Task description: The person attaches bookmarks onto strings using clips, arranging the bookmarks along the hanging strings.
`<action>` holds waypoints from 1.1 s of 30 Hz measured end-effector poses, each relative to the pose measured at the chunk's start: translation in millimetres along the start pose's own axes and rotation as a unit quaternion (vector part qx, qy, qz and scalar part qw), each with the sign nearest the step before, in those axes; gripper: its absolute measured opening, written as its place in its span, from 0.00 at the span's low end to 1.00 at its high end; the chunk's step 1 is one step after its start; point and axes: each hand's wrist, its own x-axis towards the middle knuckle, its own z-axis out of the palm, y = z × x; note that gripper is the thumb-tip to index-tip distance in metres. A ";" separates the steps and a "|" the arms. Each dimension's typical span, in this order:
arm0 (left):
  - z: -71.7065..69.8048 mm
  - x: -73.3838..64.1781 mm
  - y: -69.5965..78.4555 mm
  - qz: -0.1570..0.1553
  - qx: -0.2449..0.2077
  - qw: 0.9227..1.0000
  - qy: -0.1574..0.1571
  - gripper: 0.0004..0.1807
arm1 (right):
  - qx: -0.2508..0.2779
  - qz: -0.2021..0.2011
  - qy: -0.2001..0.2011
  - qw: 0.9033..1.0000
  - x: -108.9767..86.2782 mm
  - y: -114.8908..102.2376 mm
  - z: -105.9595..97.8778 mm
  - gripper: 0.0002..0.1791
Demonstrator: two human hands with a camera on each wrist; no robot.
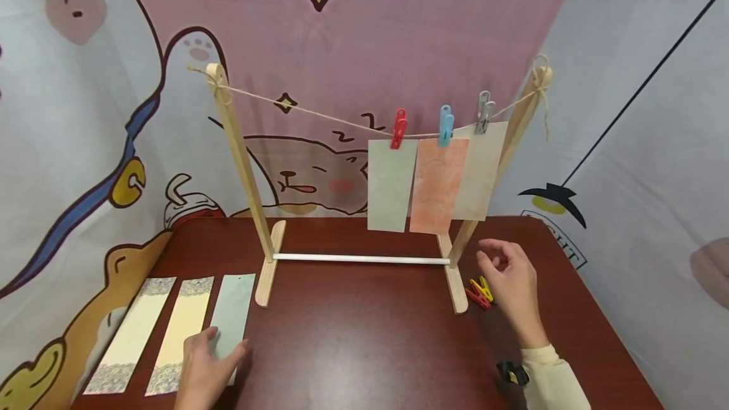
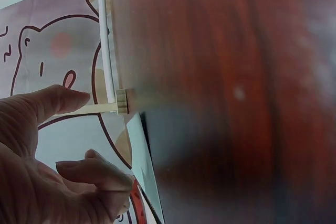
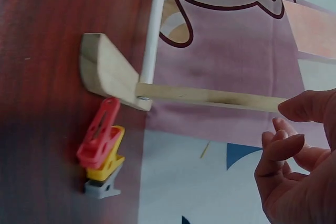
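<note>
My left hand (image 1: 206, 366) is over the lower part of a pale green paper strip (image 1: 234, 302), thumb and fingers apart, with nothing between them. Left of that strip lie a cream strip (image 1: 190, 309) and a whiter strip (image 1: 137, 328), both with patterned ends. My right hand (image 1: 512, 283) hovers at the right, fingers loosely bent and holding nothing. Just below it, by the rack's foot, sit a red clothespin (image 3: 100, 135), a yellow clothespin (image 3: 109, 156) and a grey clothespin (image 3: 104, 186).
A wooden rack (image 1: 242, 157) with a white crossbar (image 1: 359, 259) stands at the back. From its string (image 1: 307, 111) hang a green card (image 1: 390, 188), an orange card (image 1: 438, 188) and a beige card (image 1: 481, 169), each pegged. Behind is a printed cloth (image 1: 398, 30).
</note>
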 end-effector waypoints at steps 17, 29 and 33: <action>-2.2 -2.0 -12.2 -0.002 0.038 0.999 -0.024 0.48 | -0.082 0.037 -0.184 0.979 -11.5 32.0 -4.3 0.18; -5.1 -1.1 -16.2 -0.030 0.051 0.998 -0.022 0.49 | -0.106 0.038 -0.253 0.961 -10.3 54.6 1.1 0.17; -7.2 0.0 -19.2 -0.034 0.053 0.998 -0.023 0.45 | -0.120 0.040 -0.256 0.958 -10.9 57.7 4.1 0.13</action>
